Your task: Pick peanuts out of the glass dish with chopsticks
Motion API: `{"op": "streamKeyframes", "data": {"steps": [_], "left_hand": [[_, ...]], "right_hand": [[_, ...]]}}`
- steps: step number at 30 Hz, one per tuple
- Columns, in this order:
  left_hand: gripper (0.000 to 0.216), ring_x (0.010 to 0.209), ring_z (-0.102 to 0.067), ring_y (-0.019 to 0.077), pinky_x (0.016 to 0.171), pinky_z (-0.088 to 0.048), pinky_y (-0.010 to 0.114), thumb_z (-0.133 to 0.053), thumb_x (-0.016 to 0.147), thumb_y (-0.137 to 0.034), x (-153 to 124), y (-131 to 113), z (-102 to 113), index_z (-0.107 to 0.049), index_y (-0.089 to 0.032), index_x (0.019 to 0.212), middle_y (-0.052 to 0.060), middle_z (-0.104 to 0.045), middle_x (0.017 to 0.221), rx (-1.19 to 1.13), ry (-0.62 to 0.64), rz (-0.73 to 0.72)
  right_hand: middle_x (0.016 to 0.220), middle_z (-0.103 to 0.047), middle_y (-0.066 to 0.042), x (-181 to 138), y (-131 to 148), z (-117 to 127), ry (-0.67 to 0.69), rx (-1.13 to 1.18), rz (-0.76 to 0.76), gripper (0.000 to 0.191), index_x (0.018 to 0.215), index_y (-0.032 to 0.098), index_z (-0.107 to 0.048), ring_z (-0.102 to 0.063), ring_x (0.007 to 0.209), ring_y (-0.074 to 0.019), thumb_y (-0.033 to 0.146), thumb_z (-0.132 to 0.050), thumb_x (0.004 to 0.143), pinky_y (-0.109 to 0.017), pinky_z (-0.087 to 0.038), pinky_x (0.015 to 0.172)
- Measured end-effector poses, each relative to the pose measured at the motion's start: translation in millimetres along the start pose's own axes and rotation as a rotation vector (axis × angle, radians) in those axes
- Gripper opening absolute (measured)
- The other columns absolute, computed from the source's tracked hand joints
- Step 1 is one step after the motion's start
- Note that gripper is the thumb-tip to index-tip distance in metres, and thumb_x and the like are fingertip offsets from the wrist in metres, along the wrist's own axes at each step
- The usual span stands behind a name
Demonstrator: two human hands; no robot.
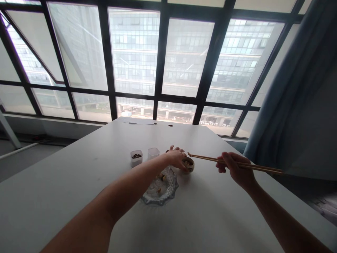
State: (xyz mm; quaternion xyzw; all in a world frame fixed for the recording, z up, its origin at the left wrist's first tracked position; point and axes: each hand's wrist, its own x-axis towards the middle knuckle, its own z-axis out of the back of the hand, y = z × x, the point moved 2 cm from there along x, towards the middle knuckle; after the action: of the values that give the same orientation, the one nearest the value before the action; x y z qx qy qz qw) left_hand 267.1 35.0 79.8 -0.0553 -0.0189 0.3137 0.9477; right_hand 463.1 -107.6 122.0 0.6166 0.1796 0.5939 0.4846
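Observation:
My left hand [177,157] reaches across the table, its thumb against the near side of a small round patterned bowl [191,168] and its fingers around the far side. Small brown pieces lie in the bowl. In my right hand [237,170] is a pair of chopsticks [207,158], held nearly level and pointing left. Their tips are close together just beyond the bowl, with a small bit at the end that I cannot make out. Below my left forearm stands a scalloped glass dish [172,188], partly hidden, with a few yellow and brown pieces in it.
Left of my hand are a white cup [136,161] of dark pieces and another pale cup [153,153]. Papers [137,121] lie at the white table's [65,189] far end, before tall windows. A blue curtain [279,95] hangs on the right.

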Motion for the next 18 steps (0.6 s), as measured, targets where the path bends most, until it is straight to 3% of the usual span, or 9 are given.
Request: {"op": "streamKeyframes", "data": {"steps": [10, 15, 18], "left_hand": [[0.083, 0.129, -0.045, 0.0333, 0.117, -0.012, 0.057, -0.075, 0.061, -0.065, -2.2, 2.0, -8.5, -0.05, -0.024, 0.129, 0.012, -0.055, 0.135, -0.009, -0.132, -0.12], [0.083, 0.131, -0.043, 0.0347, 0.117, -0.011, 0.057, -0.073, 0.06, -0.071, -4.9, 0.5, -5.1, -0.053, -0.024, 0.126, 0.012, -0.054, 0.137, -0.013, -0.108, -0.072], [0.086, 0.133, -0.041, 0.0353, 0.117, -0.012, 0.058, -0.07, 0.061, -0.075, -3.8, 1.0, -4.1, -0.053, -0.023, 0.127, 0.013, -0.052, 0.14, -0.015, -0.086, -0.047]], "right_hand": [[0.049, -0.066, -0.004, 2.2, -1.7, 7.5, 0.029, -0.036, -0.031, 0.054, 0.065, 0.016, -0.069, -0.057, 0.036, -0.0146, 0.07, -0.072, 0.07, -0.026, -0.045, 0.036], [0.053, -0.068, -0.006, 0.3, -11.0, 0.2, 0.147, -0.098, -0.044, 0.053, 0.062, 0.016, -0.069, -0.06, 0.044, -0.0148, 0.068, -0.073, 0.072, -0.025, -0.048, 0.04], [0.055, -0.069, -0.006, -1.4, -9.0, -5.6, 0.144, -0.127, -0.047, 0.054, 0.062, 0.016, -0.069, -0.061, 0.046, -0.0146, 0.069, -0.071, 0.073, -0.024, -0.049, 0.042]]}}
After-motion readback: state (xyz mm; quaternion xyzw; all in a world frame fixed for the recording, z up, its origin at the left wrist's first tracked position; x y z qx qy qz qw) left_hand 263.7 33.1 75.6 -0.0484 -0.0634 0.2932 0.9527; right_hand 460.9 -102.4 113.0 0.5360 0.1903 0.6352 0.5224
